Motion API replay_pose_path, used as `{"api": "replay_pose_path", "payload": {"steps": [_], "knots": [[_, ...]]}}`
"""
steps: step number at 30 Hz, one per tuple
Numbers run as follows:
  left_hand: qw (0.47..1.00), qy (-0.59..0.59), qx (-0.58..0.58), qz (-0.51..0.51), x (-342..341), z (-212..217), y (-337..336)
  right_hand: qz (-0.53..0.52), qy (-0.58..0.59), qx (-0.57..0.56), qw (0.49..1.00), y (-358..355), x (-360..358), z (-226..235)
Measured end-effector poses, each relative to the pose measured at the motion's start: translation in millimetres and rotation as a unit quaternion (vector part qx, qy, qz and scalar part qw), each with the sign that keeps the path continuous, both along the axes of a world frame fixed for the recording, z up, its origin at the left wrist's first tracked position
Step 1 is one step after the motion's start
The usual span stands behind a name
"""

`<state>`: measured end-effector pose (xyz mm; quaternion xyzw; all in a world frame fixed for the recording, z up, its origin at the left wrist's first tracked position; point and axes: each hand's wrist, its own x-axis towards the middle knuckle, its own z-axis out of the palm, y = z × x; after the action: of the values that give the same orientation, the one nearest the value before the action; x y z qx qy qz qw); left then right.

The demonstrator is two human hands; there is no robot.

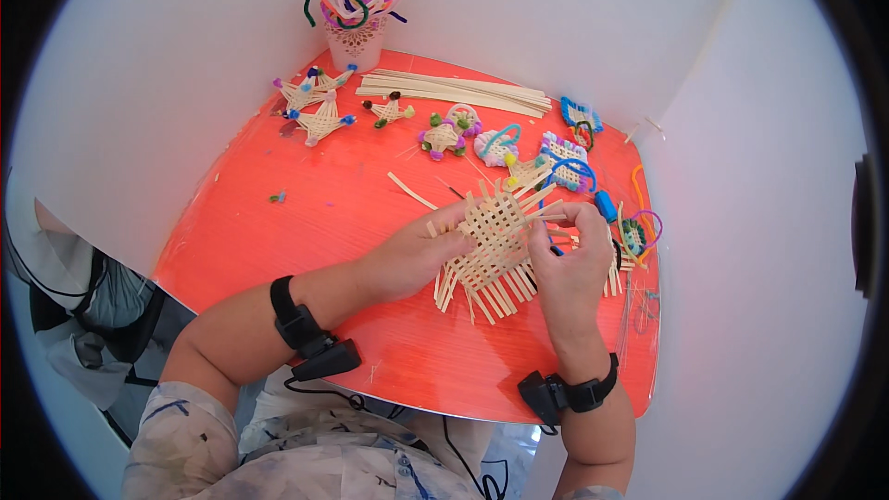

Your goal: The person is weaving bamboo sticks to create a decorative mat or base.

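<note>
A small mat of pale flat strips (493, 233), woven crosswise, is held up above the red table. Loose strip ends stick out all round it. My left hand (428, 248) grips its left side, thumb on top and the other fingers mostly hidden beneath. At the mat's right edge my right hand (572, 255) is closed in a pinch on one of the projecting strip ends (548, 217). The fingertips partly cover that strip.
On the red table (269, 204), a bundle of long strips (454, 91) lies at the back beside a white pot (356, 42) of pipe cleaners. Star-shaped woven pieces (322, 120) sit at the back left. Several colourful edged weavings (565, 159) and a blue cylinder (606, 206) lie at the right. White walls border the table.
</note>
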<state>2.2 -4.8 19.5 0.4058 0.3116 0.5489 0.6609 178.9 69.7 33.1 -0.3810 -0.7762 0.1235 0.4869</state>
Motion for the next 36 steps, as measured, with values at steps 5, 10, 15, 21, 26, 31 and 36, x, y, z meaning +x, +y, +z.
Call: {"api": "replay_pose_path", "payload": {"steps": [5,10,15,21,26,31,36], "knots": [[1.000,0.012,0.019,-0.003,-2,-6,2,-0.004,-0.036,0.024,0.999,-3,1,3],[1.000,0.015,0.025,-0.003,-3,-8,3,-0.010,-0.063,0.035,0.997,-5,2,6],[0.999,0.049,0.012,-0.002,-3,-8,3,-0.015,-0.062,0.032,0.997,-6,0,4],[0.995,0.096,0.029,0.005,2,0,-1,-0.046,-0.058,0.059,0.996,-9,-4,2],[0.996,0.083,0.032,-0.014,0,2,-2,-0.085,-0.096,0.076,0.989,-13,-6,3],[0.996,0.077,0.040,-0.011,0,0,-1,-0.047,-0.108,0.148,0.982,-10,-6,2],[0.997,0.069,0.040,-0.006,-2,-5,1,-0.043,-0.116,0.145,0.982,-10,-6,1]]}}
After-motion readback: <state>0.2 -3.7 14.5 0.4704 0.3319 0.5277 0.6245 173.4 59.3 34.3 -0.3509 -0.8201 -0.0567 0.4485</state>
